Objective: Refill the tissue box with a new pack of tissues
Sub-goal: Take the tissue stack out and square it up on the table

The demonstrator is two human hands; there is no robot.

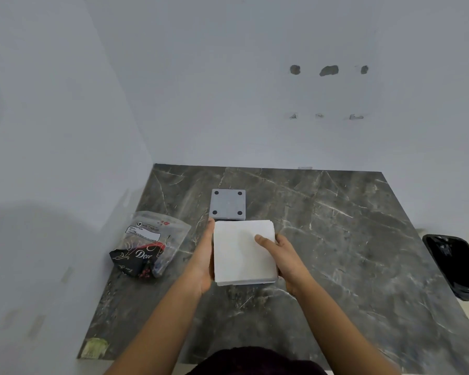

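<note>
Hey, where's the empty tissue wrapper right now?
The wrapper lies crumpled on the marble table, left of the tissue stack held in both hands, near the wall.

A dark grey marble-patterned desk (336, 239) with pale veins fills a corner between two plain white walls (228, 77). The far wall bears several chipped holes (328, 70). A black bin (455, 266) stands at right.

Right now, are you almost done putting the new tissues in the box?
About halfway. The tissues are already out of their wrapper, which lies crumpled to the left on the table. The left hand and right hand hold the white stack of tissues between them. The grey box sits just behind, showing a flat side with four dots. Still left: getting the stack inside the box.
</note>
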